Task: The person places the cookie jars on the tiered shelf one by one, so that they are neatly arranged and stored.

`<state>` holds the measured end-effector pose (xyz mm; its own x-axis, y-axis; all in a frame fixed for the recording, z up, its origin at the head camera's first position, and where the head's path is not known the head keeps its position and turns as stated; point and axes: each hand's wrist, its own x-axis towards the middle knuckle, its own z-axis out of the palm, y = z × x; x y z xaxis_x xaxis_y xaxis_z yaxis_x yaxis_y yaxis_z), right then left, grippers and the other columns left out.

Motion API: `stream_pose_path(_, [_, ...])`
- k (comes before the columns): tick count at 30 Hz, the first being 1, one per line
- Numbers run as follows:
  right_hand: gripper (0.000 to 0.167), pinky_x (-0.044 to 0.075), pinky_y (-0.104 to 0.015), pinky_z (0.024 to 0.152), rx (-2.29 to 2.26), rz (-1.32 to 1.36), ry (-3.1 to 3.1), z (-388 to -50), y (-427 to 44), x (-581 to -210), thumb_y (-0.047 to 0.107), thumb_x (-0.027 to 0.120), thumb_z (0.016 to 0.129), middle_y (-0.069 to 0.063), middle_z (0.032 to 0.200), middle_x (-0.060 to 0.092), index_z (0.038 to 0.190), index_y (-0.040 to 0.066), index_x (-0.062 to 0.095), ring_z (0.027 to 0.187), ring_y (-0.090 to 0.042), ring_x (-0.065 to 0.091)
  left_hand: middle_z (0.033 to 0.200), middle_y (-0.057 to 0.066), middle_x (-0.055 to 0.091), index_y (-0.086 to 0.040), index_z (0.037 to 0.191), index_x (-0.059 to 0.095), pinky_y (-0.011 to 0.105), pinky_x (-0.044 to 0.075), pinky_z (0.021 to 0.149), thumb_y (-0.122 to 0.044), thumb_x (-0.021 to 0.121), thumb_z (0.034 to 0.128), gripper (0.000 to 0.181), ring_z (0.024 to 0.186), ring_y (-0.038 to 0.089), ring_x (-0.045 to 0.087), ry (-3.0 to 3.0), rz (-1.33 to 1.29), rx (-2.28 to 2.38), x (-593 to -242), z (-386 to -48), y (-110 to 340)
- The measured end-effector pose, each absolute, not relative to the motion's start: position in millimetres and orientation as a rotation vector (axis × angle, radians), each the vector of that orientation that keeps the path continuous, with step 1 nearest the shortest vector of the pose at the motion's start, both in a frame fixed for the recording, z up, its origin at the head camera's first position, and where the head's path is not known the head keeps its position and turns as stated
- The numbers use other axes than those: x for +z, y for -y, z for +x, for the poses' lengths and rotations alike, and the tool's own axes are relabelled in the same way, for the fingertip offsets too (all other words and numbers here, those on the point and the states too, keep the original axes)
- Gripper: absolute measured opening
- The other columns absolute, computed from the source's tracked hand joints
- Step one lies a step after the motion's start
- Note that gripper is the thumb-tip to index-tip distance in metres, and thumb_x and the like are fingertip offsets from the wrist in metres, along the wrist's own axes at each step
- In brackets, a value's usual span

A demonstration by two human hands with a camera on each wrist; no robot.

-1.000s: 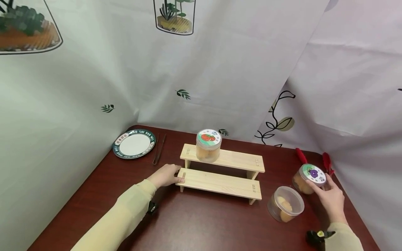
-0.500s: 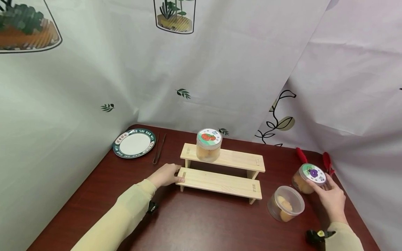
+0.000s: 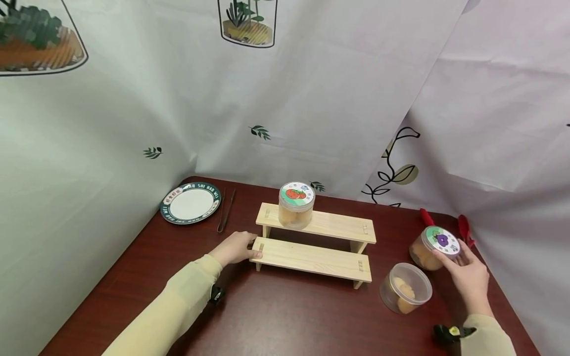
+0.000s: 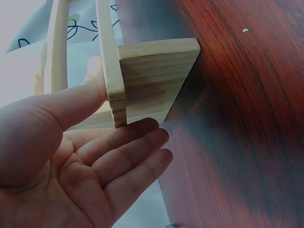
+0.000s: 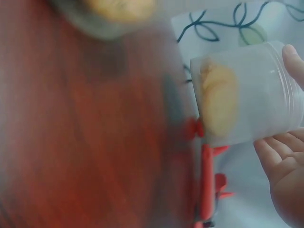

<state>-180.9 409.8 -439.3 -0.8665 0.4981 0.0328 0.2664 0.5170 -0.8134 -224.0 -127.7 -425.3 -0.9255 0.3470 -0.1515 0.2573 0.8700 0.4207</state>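
My left hand (image 3: 235,248) grips the left end of the lower board of a two-step wooden shelf (image 3: 311,259). In the left wrist view its thumb (image 4: 78,102) lies over the board and the fingers reach to the underside by the leg. At the far right, my right hand (image 3: 469,279) holds a lidded clear jar (image 3: 425,253) near its rim; the lid carries a purple flower. Yellowish cookie-like pieces (image 5: 218,99) sit inside that jar. An open clear jar (image 3: 405,289) with similar pieces stands just left of it. On the upper board rests another jar (image 3: 296,207) with a tomato lid.
A green-rimmed plate (image 3: 190,203) lies at the back left, with metal tongs (image 3: 226,212) beside it. Red-handled tools (image 3: 464,230) are behind the held jar, partly hidden. Patterned cloth (image 3: 311,99) hangs along the back and sides of the dark wooden table (image 3: 285,316).
The flower-lidded jar in my right hand has shifted slightly left and up in the head view. My left hand stays on the shelf end.
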Motion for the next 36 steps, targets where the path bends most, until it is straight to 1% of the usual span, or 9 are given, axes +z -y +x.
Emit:
stream_pose_path(4, [0.083, 0.038, 0.000, 0.081, 1.304, -0.610, 2.477, -181, -404, -428, 0.036, 0.071, 0.085, -0.020, 0.148, 0.032, 0.150, 0.011, 0.027, 0.129, -0.006, 0.042, 0.118, 0.020, 0.063, 0.007, 0.122, 0.059, 0.044, 0.046, 0.094, -0.029, 0.073, 0.0830, 0.055, 0.111, 0.033, 0.059, -2.819, 0.464, 0.590, -425, -224, 128])
stream_pose_path(7, [0.080, 0.038, 0.000, 0.080, 1.326, -0.570, 2.448, -182, -399, -420, 0.033, 0.072, 0.085, -0.020, 0.146, 0.034, 0.149, 0.011, 0.029, 0.121, 0.007, 0.045, 0.118, 0.020, 0.064, 0.007, 0.121, 0.059, 0.044, 0.046, 0.094, -0.029, 0.073, 0.0831, 0.054, 0.111, 0.033, 0.059, -2.818, 0.466, 0.590, -426, -224, 128])
stream_pose_path(10, [0.079, 0.038, 0.000, 0.079, 1.342, -0.524, 2.437, -182, -393, -412, 0.029, 0.073, 0.085, -0.022, 0.145, 0.034, 0.149, 0.011, 0.030, 0.114, 0.012, 0.045, 0.118, 0.020, 0.064, 0.007, 0.122, 0.059, 0.044, 0.046, 0.094, -0.028, 0.073, 0.0833, 0.054, 0.111, 0.033, 0.059, -2.815, 0.459, 0.596, -426, -224, 128])
stream_pose_path(14, [0.078, 0.039, -0.001, 0.079, 1.380, -0.495, 2.415, -182, -382, -400, 0.025, 0.074, 0.084, -0.021, 0.144, 0.035, 0.149, 0.011, 0.031, 0.112, 0.013, 0.047, 0.118, 0.020, 0.064, 0.007, 0.122, 0.059, 0.044, 0.046, 0.094, -0.028, 0.073, 0.0832, 0.054, 0.111, 0.033, 0.059, -2.810, 0.462, 0.612, -426, -224, 128])
stream_pose_path(20, [0.077, 0.040, -0.002, 0.079, 1.344, -0.404, 2.428, -182, -365, -384, 0.024, 0.075, 0.083, -0.021, 0.143, 0.038, 0.147, 0.012, 0.035, 0.113, 0.011, 0.048, 0.117, 0.019, 0.064, 0.008, 0.121, 0.060, 0.044, 0.046, 0.093, -0.027, 0.073, 0.0831, 0.054, 0.111, 0.033, 0.059, -2.814, 0.461, 0.614, -426, -223, 128])
stream_pose_path(28, [0.074, 0.041, -0.001, 0.075, 1.270, -0.311, 2.450, -183, -343, -372, 0.027, 0.075, 0.082, -0.023, 0.139, 0.045, 0.145, 0.011, 0.040, 0.105, 0.014, 0.050, 0.117, 0.019, 0.064, 0.007, 0.123, 0.059, 0.044, 0.047, 0.093, -0.030, 0.072, 0.0834, 0.056, 0.110, 0.032, 0.060, -2.804, 0.453, 0.604, -426, -225, 128])
stream_pose_path(32, [0.075, 0.041, -0.002, 0.074, 1.259, -0.271, 2.469, -183, -333, -369, 0.028, 0.075, 0.082, -0.024, 0.140, 0.045, 0.146, 0.011, 0.039, 0.105, 0.012, 0.051, 0.117, 0.019, 0.064, 0.007, 0.123, 0.059, 0.044, 0.047, 0.092, -0.030, 0.073, 0.0830, 0.057, 0.110, 0.032, 0.060, -2.800, 0.444, 0.606, -426, -225, 128])
stream_pose_path(36, [0.075, 0.042, -0.002, 0.075, 1.245, -0.224, 2.479, -184, -322, -366, 0.028, 0.076, 0.082, -0.023, 0.139, 0.047, 0.145, 0.010, 0.040, 0.112, 0.003, 0.054, 0.119, 0.019, 0.063, 0.007, 0.124, 0.058, 0.044, 0.046, 0.093, -0.031, 0.072, 0.0832, 0.057, 0.111, 0.032, 0.059, -2.798, 0.445, 0.607, -426, -224, 128])
